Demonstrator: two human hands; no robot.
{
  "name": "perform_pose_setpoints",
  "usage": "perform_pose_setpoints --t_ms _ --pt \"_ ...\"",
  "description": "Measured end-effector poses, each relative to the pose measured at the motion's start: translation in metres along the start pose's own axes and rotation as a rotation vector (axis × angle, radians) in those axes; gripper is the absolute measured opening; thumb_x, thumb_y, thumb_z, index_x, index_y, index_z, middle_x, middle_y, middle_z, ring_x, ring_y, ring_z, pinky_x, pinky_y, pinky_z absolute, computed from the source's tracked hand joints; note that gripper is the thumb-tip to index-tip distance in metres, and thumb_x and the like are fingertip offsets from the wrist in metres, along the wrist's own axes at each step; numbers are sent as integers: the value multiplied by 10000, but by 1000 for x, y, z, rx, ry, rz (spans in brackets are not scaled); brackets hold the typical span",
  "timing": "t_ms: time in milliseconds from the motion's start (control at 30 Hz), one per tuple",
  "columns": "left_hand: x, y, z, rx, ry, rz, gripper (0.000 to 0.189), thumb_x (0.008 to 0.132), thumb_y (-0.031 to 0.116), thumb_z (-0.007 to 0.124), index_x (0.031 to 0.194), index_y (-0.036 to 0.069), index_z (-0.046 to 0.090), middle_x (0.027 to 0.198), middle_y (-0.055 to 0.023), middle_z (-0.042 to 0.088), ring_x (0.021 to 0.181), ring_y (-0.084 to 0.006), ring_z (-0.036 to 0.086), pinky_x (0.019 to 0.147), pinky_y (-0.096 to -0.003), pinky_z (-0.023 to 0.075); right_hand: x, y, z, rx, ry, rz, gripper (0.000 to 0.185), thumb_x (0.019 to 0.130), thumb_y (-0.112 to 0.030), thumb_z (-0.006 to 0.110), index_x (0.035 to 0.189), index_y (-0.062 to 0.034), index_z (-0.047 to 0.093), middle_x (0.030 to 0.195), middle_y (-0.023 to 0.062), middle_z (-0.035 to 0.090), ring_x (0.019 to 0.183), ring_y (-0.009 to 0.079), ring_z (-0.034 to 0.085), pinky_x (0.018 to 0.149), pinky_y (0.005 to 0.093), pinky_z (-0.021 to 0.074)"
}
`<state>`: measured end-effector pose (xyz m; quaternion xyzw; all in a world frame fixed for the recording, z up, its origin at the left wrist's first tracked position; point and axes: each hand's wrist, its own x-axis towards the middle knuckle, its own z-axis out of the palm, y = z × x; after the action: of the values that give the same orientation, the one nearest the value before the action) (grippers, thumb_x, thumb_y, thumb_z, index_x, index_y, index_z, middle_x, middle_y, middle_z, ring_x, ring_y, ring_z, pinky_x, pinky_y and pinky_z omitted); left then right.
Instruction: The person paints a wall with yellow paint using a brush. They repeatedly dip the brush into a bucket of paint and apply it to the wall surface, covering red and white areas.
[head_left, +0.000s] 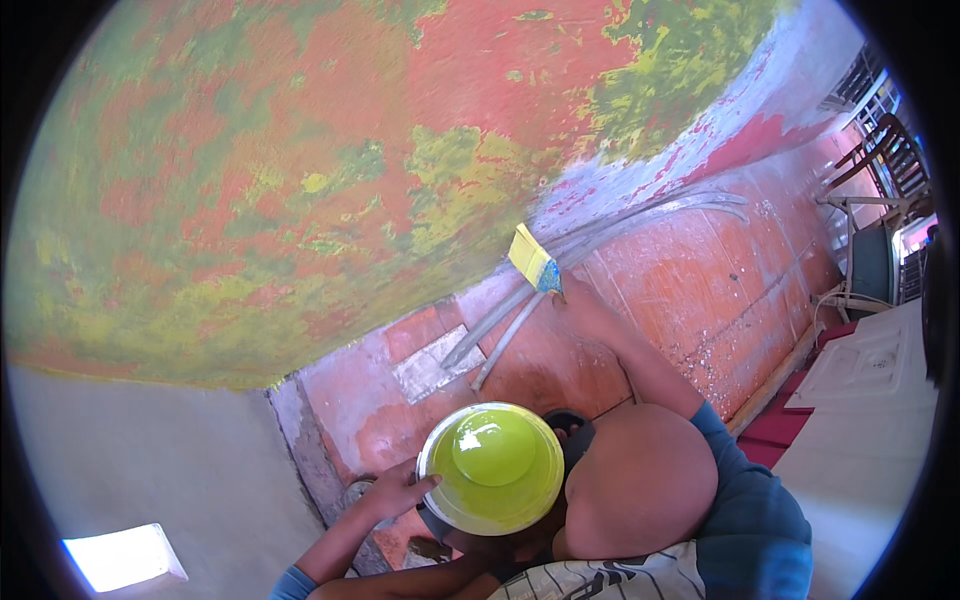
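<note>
My left hand (397, 491) grips the rim of a round white plastic bucket (469, 506), thumb over the edge. Glossy lime-green paint (495, 450) lies in its bottom and smears the inner wall. A flat paintbrush (531, 255) is in my right hand (581, 304), reached forward near the foot of the wall. Its wide end is pale yellow and the part by my fingers is blue; my hand hides the rest. The wall (315, 187) before me shows patchy green and yellow paint over red. Whether the brush touches the wall, I cannot tell.
Grey pipes or conduits (510, 319) run along the wall's foot over red floor tiles (660, 300) with scattered debris. A grey wall (165, 450) meets the painted one at the left. Chairs (889, 154) and a white panel (874, 375) stand at the right.
</note>
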<state>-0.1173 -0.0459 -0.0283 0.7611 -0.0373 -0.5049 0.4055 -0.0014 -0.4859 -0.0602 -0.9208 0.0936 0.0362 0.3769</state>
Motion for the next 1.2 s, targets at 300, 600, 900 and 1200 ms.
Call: perform_pose_setpoints --t_ms 300,600,900,1200 --pt "2 4 -1 36 -7 -29 457 1036 262 647 1399 -8 583 1280 -143 701 1179 -191 635 1059 -372 489 -31 -112 -124 369 330 -311 396 1039 -103 533 1415 -12 450 1037 283 678 990 457 685 861 438 524" --pt "5 -11 1 39 -1 -7 463 1030 267 646 1400 -4 581 1274 -158 703 1167 -208 651 1046 -374 496 -4 -49 -23 48 331 -138 362 1024 -93 553 1371 -7 500 925 283 671 829 472 679 712 518 521" --pt "9 -25 0 52 7 1 500 1009 329 652 1399 22 590 1262 -202 708 1172 -276 677 1048 -397 497 10 -33 -65 -154 -17 -201 324 1011 -125 568 1307 7 560 953 260 682 878 441 684 777 478 524" --pt "14 -28 0 59 9 33 502 997 299 664 1413 28 585 1277 -206 705 1194 -284 671 1060 -400 491 -10 -83 -97 453 406 -258 363 1077 -158 525 1405 -2 534 958 160 670 857 260 658 781 377 517"
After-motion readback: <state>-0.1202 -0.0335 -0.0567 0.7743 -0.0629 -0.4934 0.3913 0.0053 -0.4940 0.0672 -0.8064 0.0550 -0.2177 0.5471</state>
